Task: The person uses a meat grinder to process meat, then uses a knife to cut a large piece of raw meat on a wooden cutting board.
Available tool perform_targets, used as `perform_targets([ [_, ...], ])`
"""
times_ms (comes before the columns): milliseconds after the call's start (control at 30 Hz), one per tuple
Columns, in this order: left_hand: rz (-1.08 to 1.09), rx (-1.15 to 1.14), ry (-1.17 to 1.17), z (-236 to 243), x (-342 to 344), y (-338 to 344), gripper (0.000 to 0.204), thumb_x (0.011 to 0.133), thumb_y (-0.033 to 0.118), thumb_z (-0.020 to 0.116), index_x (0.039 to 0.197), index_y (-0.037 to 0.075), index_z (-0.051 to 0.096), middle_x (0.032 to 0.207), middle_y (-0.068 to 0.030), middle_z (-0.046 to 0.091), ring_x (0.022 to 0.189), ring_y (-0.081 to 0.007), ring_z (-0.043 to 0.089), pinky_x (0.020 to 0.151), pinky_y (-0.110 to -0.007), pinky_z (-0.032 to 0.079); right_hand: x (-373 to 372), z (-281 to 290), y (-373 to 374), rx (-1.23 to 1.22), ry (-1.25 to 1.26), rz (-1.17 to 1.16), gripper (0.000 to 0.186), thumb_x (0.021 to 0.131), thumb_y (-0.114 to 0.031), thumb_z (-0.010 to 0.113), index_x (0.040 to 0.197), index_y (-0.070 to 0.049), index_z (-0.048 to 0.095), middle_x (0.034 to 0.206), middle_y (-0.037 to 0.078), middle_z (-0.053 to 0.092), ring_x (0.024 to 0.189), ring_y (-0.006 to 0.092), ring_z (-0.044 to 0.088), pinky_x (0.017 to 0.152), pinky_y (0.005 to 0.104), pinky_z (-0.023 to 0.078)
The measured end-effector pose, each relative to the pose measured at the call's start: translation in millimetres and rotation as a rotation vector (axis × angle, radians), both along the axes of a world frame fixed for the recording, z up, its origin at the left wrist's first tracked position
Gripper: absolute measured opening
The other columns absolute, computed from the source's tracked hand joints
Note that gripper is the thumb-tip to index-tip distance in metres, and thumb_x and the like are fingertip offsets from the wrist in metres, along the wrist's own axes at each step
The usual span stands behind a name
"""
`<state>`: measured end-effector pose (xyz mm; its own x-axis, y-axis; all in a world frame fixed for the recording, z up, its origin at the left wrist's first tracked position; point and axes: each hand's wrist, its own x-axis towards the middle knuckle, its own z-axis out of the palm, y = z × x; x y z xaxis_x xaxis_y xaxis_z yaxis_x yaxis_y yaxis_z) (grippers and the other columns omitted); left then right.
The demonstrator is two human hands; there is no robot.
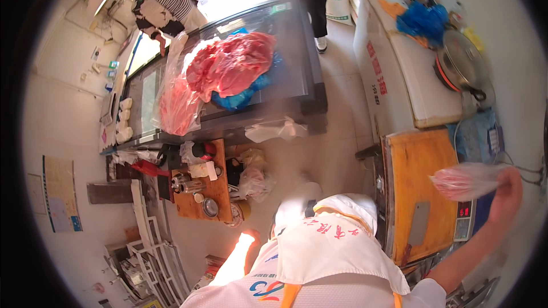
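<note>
Out at the right, my right hand is closed on the gathered top of a clear plastic bag of meat. The bag is over or beside a digital scale with a lit red display; whether it touches the scale I cannot tell. Left of the scale, a cleaver lies on an orange-brown wooden board. My left hand is low beside my white apron, washed out by sunlight, its fingers not clear. Nothing can be made out in it.
A large piece of raw meat on blue plastic and a bagged one lie on the dark glass counter. A pan sits on the white chest freezer. A person stands beyond the counter.
</note>
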<state>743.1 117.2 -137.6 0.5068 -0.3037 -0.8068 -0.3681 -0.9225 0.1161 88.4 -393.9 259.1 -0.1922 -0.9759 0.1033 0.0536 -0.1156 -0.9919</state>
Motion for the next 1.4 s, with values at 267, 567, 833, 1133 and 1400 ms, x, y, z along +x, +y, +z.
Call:
perform_targets([
  [267, 0.255, -0.095, -0.016, -22, 54, -17, 0.024, 0.084, 0.007, 0.071, 0.105, -0.002, 0.078, 0.087, -0.0218, 0.078, 0.079, -0.0292, 0.079, 0.069, -0.044, 0.062, 294, 31, -139, 0.049, -0.141, 0.442, 0.014, 0.106, -0.013, 0.062, 0.098, -0.001, 0.067, 0.090, 0.003, 0.063, 0.086, 0.0122, 0.058, 0.082, 0.0277, 0.047],
  [567, 0.689, -0.193, -0.158, -19, 20, -43, 0.025, 0.085, 0.003, 0.070, 0.108, -0.004, 0.076, 0.086, -0.0226, 0.077, 0.077, -0.0288, 0.079, 0.066, -0.044, 0.063, 609, 23, -335, 0.018, -0.012, 0.927, 0.013, 0.103, -0.016, 0.069, 0.100, -0.005, 0.074, 0.087, -0.001, 0.064, 0.083, 0.0073, 0.057, 0.081, 0.0236, 0.044],
  [833, 0.778, 0.161, -0.079, 21, -94, -155, 0.026, 0.067, 0.030, 0.090, 0.083, 0.010, 0.085, 0.087, -0.0123, 0.081, 0.083, -0.0252, 0.079, 0.083, -0.039, 0.063, 840, -24, -454, -0.078, -0.005, 1.240, 0.022, 0.104, -0.020, 0.068, 0.106, 0.000, 0.077, 0.093, 0.002, 0.071, 0.087, 0.0092, 0.061, 0.082, 0.0253, 0.046],
  [1133, 0.915, -0.007, -0.097, 26, -166, -215, 0.044, 0.072, 0.035, 0.089, 0.099, 0.001, 0.081, 0.098, -0.0215, 0.079, 0.092, -0.0349, 0.079, 0.088, -0.045, 0.060, 1075, -108, -506, 0.073, 0.077, 1.296, 0.022, 0.101, -0.028, 0.072, 0.110, -0.008, 0.078, 0.104, 0.004, 0.078, 0.098, 0.0114, 0.066, 0.092, 0.0316, 0.042],
  [1400, 0.951, -0.037, -0.066, 1, -41, -225, 0.043, 0.072, 0.034, 0.088, 0.100, 0.003, 0.081, 0.099, -0.0206, 0.079, 0.092, -0.0340, 0.079, 0.088, -0.044, 0.061, 1245, -156, -501, -0.012, 0.196, 1.220, 0.006, 0.082, -0.009, 0.074, 0.083, -0.003, 0.073, 0.076, 0.004, 0.063, 0.073, 0.0164, 0.060, 0.064, 0.0376, 0.046],
])
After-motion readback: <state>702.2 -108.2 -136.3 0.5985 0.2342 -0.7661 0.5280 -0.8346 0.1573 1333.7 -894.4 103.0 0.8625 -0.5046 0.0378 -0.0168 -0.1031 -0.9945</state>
